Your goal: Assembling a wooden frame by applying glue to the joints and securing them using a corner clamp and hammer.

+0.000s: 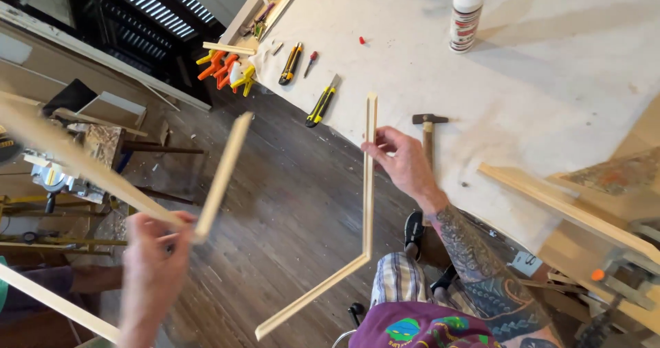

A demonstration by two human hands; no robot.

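Right hand (405,162) pinched on the upright leg of an L-shaped wooden frame piece (369,183), held over the edge of the tabletop (550,80), its lower leg slanting down over the floor (289,204). Left hand (155,265) closed around the corner of a second wooden frame piece (220,176), blurred, held out over the floor. On the tabletop: hammer (428,131) just beside the right hand, utility knife (322,104), glue bottle (466,15), clamps (223,70).
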